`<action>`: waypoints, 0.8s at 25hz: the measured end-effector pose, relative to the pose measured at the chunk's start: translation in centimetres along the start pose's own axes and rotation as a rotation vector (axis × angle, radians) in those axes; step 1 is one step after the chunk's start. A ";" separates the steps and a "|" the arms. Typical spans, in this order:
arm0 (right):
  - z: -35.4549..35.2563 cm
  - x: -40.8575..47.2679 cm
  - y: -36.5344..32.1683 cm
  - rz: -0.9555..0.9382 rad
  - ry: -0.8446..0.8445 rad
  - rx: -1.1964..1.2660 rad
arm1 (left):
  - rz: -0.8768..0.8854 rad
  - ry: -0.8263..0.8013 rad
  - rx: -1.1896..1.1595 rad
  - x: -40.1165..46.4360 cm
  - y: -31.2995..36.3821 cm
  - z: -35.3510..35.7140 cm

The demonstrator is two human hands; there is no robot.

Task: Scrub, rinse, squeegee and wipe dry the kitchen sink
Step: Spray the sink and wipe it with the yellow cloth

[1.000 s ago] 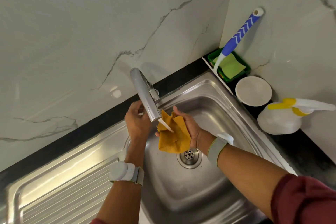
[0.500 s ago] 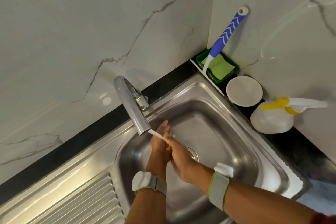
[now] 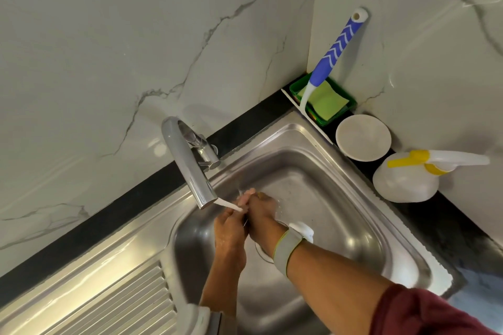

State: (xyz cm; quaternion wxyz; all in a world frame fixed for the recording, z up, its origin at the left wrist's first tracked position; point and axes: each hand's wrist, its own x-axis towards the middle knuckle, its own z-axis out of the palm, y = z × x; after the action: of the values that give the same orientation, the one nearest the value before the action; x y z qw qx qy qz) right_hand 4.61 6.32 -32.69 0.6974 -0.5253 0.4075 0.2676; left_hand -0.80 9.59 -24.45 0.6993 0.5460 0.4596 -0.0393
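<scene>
My left hand [image 3: 230, 226] and my right hand [image 3: 262, 213] are pressed together low in the steel sink [image 3: 329, 198], just under the spout of the tap [image 3: 190, 168]. A thin stream of water [image 3: 228, 204] runs onto my fingers. The yellow cloth [image 3: 259, 194] is bunched between both hands, and only a sliver of it shows at my fingertips. My right hand curls over it from the right while my left closes on it from below. The drain [image 3: 261, 252] is partly hidden behind my right wrist.
A blue-handled squeegee [image 3: 336, 46] leans in the corner, its head in a green tray [image 3: 295, 87] with a green sponge [image 3: 328, 102]. A white bowl [image 3: 363, 137] and a white spray bottle [image 3: 405, 181] stand on the black counter at right. The ribbed drainboard [image 3: 109, 296] lies left.
My left hand left the tap and joined my right in the basin. The spread cloth is now bunched out of sight between both hands under the stream.
</scene>
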 end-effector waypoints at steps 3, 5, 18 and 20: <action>0.8 -0.1 0.4 0.035 0.003 0.049 | 0.054 0.002 0.022 -0.4 -0.6 -0.4; 0.6 -0.6 -0.7 0.147 -0.032 0.055 | 0.120 0.024 0.079 -1.3 -0.4 -0.3; -0.9 -1.2 -1.0 0.356 -0.488 0.215 | 0.206 0.096 0.073 -0.2 0.8 -2.9; -0.4 -1.0 -0.8 0.294 -0.476 0.116 | 0.204 0.125 0.031 -0.8 0.5 -2.7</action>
State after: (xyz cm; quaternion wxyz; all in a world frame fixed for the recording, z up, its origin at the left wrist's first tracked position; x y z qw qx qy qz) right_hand 4.57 5.77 -31.47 0.7561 -0.3422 0.3189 0.4578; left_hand -2.57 11.57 -23.53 0.6611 0.6022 0.4436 0.0590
